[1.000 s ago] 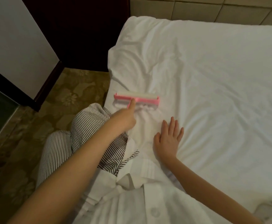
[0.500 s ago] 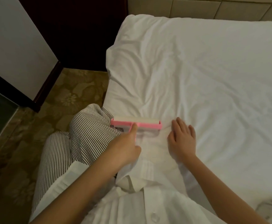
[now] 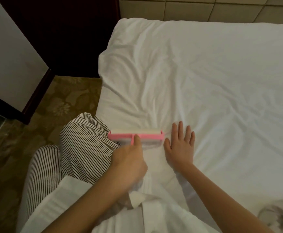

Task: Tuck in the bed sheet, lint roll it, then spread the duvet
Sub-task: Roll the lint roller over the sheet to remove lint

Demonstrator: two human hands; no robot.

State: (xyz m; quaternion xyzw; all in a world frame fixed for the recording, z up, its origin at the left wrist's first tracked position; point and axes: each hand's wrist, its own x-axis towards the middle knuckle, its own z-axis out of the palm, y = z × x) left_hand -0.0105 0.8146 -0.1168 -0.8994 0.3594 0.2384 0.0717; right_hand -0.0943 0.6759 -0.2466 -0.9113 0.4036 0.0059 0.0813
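White bed sheet (image 3: 213, 84) fills most of the view, creased toward its near-left corner and smoother farther right. The left hand (image 3: 129, 163) grips the handle of the pink lint roller (image 3: 135, 136). Its fingers are curled round the handle, which they mostly hide, and the index finger lies straight along the stem up to the frame. The roller's white roll lies crosswise on the sheet at the bed's near-left edge, its left end just beside a knee in striped trousers (image 3: 80, 145).

The right hand (image 3: 181, 147) lies flat on the sheet, palm down, fingers straight and a little spread — holding nothing, with the thumb just beside the roller's right end.

Below the arms hangs a white shirt (image 3: 73, 207). Left of the bed is patterned brown carpet (image 3: 58, 101), with a dark wooden panel (image 3: 61, 31) behind it — and a padded headboard (image 3: 204, 9) runs along the sheet's far edge.
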